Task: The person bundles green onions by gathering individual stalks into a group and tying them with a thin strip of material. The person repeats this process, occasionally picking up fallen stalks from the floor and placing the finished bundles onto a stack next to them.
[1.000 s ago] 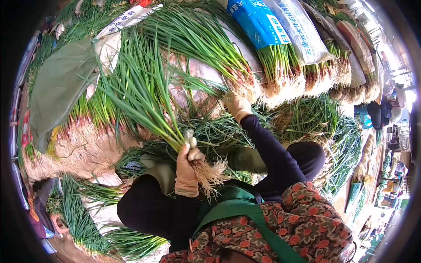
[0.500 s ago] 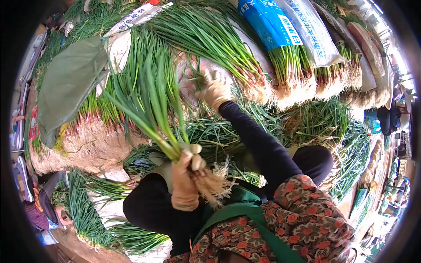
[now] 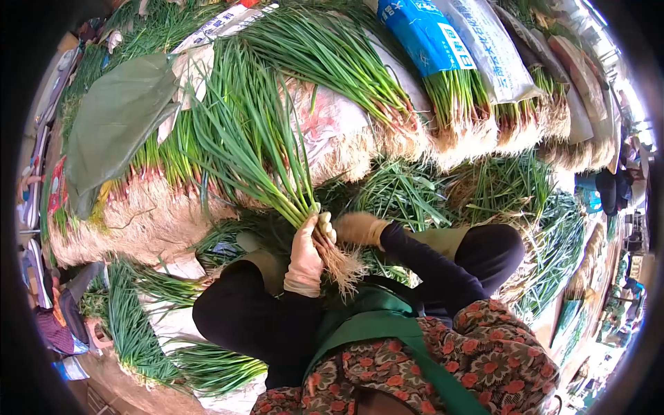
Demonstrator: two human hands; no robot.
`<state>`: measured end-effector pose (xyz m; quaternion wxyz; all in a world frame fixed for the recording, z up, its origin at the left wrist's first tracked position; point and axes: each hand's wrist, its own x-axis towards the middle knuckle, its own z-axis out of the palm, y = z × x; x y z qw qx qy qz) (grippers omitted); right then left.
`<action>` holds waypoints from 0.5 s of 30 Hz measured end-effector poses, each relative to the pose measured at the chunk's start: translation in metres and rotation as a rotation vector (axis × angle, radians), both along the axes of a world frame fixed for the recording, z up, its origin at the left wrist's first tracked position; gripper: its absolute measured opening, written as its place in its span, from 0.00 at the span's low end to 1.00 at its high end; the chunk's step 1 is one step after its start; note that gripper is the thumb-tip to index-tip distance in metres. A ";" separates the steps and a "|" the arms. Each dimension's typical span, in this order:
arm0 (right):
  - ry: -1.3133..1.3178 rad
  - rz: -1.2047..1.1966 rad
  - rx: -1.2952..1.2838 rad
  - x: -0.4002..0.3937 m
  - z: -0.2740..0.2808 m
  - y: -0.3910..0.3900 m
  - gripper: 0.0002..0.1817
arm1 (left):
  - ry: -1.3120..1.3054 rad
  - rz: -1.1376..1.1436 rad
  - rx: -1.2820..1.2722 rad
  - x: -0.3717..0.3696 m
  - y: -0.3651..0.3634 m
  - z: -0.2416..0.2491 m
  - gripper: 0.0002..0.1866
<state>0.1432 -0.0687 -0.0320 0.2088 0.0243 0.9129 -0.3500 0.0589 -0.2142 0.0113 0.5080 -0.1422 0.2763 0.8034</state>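
Just beyond the green fabric apron (image 3: 373,329), our left hand (image 3: 304,257) is curled around a bunch of long green-leaved, white-bulbed onions (image 3: 285,201), best gripped firmly without crushing, while our blurred right hand (image 3: 360,229), also beyond the apron, has an opening and hold we cannot tell.

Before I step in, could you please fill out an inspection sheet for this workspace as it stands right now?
Surface: brown ground shows at lower left; a pale sheet shows among the laid-out bundles.
Job's things: a bunch of green onions, white bulbs and trailing roots towards the person.
Clutter: loose green leaves heaped ahead of the knees; an olive sheet and a blue bag lie over bundles.
Hands: left hand grips the bunch near its bulbs; right hand is blurred beside them, contact unclear.
Cables: nothing seen.
Surroundings: more covered bundles at upper right; the right edge is bright, its details too small to tell.
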 end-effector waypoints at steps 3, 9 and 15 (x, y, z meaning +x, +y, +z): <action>0.496 -0.417 -0.028 -0.031 -0.003 0.029 0.17 | -0.025 -0.083 -0.181 0.004 0.003 0.011 0.10; 0.499 -0.262 0.253 -0.047 0.023 -0.003 0.13 | 0.188 -0.081 -0.277 0.012 -0.006 0.005 0.10; 0.192 -0.744 -0.162 -0.031 0.031 0.048 0.15 | 0.298 -0.057 -0.340 0.017 0.004 0.030 0.15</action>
